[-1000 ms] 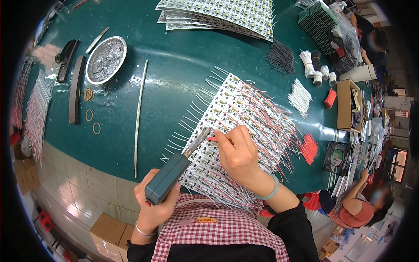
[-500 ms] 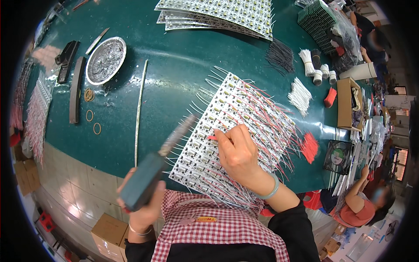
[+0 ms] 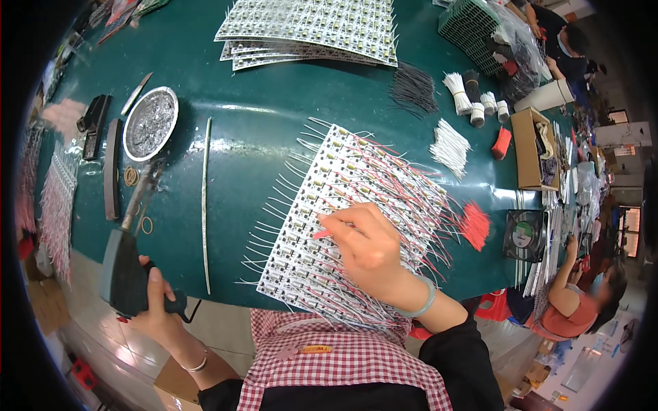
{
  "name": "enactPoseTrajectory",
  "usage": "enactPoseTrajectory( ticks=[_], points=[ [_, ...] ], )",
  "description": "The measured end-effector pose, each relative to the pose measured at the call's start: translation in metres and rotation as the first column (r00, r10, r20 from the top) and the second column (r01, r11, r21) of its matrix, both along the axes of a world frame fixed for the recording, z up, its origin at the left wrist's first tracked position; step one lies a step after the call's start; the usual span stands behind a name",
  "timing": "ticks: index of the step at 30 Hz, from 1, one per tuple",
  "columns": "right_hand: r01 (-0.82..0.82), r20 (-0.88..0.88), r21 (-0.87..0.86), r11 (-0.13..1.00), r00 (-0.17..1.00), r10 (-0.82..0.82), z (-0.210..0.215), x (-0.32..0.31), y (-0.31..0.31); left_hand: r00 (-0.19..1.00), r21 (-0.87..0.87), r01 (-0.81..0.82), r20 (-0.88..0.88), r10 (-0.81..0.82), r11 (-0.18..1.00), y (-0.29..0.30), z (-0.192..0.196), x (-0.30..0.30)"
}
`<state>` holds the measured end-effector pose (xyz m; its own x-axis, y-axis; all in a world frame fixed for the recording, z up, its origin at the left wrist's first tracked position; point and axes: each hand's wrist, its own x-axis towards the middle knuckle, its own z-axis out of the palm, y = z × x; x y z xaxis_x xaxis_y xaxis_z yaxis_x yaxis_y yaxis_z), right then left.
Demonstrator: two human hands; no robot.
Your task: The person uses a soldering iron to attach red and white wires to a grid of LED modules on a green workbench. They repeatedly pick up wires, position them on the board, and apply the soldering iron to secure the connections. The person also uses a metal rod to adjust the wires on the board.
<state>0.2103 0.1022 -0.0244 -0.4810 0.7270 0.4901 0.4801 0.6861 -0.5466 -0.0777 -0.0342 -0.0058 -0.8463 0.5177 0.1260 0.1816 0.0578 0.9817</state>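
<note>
My left hand (image 3: 159,301) is wrapped round the grip of a dark green pistol-shaped soldering gun (image 3: 123,270). Its long metal tip points up toward the round bowl (image 3: 173,123), which holds silvery solder scraps. Over a white circuit board panel (image 3: 295,236), my right hand (image 3: 370,243) pinches a red wire (image 3: 322,233) between thumb and fingers. Red and white wires (image 3: 404,181) stick out across the panel's right part, and pale ones fringe its left edge. The fingertips hide just where the red wire meets the board.
Beside the panel lies a thin solder-coloured rod (image 3: 205,205). Bundles of red (image 3: 474,226), white (image 3: 449,148) and black wires (image 3: 413,89) lie to the right, near a cardboard box (image 3: 526,151) and a fan (image 3: 524,235). Stacked panels (image 3: 308,31) sit behind. Co-workers are at right.
My left hand has swung the soldering gun left, away from the panel and toward the bowl. My right hand stays over the panel with the red wire; the whole view has shifted slightly.
</note>
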Motion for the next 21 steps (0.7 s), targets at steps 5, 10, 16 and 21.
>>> enactPoseTrajectory(
  ticks=[5,10,16,21],
  points=[
    [0.000,-0.128,-0.406,0.914,0.990,-0.057,0.025,0.012,0.004,0.996,0.014,0.066,0.067,-0.067,0.998,0.002,0.002,0.019],
    [0.063,-0.025,-0.464,0.883,0.996,-0.084,0.032,0.027,0.035,0.991,0.012,0.094,0.091,-0.094,0.996,-0.001,0.001,0.025],
    [0.188,0.179,-0.208,0.960,0.972,-0.151,0.026,0.019,0.084,0.989,0.020,0.085,0.119,-0.087,0.996,-0.004,-0.001,0.029],
    [0.262,0.347,-0.167,0.950,0.918,-0.192,0.004,0.002,0.103,0.990,0.014,0.097,0.105,-0.098,0.995,-0.006,0.004,0.030]
  ],
)
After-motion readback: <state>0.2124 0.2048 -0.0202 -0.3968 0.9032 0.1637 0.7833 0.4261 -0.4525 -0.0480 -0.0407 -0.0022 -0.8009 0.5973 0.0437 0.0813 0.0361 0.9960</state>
